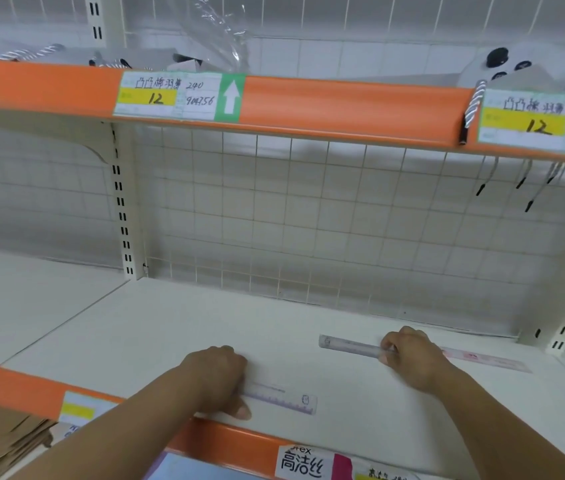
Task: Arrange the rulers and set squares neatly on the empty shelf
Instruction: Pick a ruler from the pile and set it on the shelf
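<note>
Left grip (217, 379) tight on end of near ruler (283, 400), right grip (409, 355) tight around far ruler (350, 346)

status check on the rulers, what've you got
Left hand holds front ruler near the shelf lip. Right hand grips back ruler, further right. Nothing blocking either.
</note>
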`<state>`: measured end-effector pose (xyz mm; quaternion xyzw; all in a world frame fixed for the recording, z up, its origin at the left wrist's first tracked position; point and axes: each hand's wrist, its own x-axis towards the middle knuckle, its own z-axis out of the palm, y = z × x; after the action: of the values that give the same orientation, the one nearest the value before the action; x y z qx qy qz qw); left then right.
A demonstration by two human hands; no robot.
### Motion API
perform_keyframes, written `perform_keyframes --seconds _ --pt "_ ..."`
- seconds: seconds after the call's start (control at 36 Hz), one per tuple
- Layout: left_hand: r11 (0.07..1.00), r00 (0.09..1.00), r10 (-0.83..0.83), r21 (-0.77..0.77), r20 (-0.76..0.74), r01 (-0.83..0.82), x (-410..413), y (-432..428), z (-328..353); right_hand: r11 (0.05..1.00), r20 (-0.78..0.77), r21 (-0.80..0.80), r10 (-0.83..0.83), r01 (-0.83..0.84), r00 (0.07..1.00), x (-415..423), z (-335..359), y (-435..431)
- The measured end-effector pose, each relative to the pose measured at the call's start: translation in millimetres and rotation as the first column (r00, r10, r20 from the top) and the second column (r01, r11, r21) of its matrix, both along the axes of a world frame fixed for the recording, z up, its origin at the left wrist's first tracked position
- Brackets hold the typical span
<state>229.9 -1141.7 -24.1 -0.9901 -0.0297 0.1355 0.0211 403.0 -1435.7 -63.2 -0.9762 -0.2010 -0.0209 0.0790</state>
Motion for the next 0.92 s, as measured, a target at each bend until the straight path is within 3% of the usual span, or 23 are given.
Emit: perform_keyframes --seconds 0.64,0.92 --pt "1.0 1.0 -0.006 0.006 -0.003 0.006 1 0 1 0.983 0.106 -0.176 0.073 -0.054 0.992 8 -2 22" --pt "1.0 1.0 0.001 0.002 -0.003 -0.001 2 0 1 0.993 0.109 -0.111 0.042 -0.03 0.993 17 -10 30"
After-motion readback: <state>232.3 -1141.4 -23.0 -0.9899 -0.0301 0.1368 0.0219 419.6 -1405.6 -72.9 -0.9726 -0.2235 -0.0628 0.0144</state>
